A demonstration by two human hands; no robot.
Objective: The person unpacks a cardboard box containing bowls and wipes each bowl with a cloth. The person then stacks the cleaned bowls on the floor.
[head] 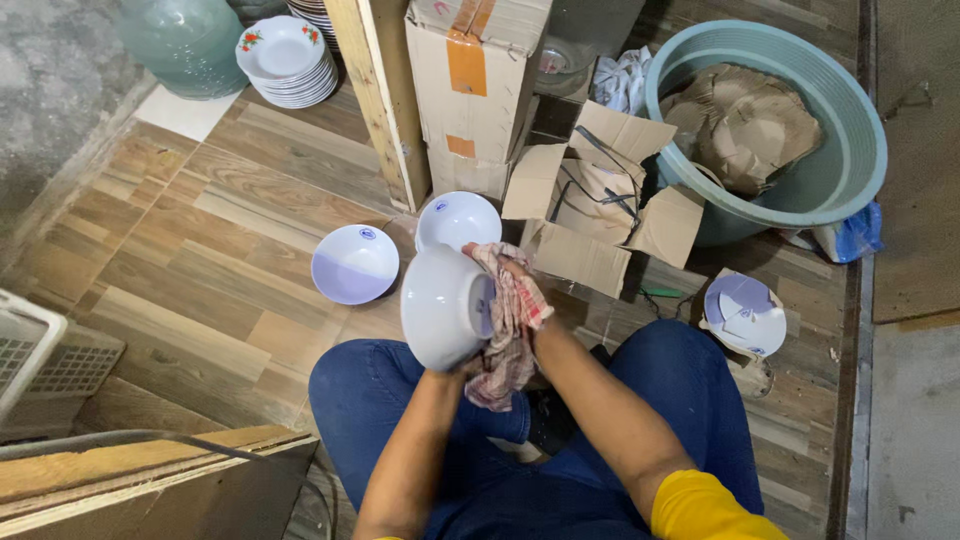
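- The white bowl [443, 308], against the left hand [462, 362], looks like glossy, smooth ceramic.
- The checked cloth [512, 320] over the right hand [517, 285] is soft, matt woven fabric.
- Beyond the hands, the open box [590, 200] is matt brown cardboard.
- The floor [210, 270] beneath shows wood-grain planks with a slight sheen.
- Right of the hands, the tub [850, 150] is smooth teal plastic.

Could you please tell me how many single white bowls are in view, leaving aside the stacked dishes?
3: one bowl held in the left hand, two on the floor beyond it, bowl on the left and bowl on the right. Others may sit hidden in the boxes.
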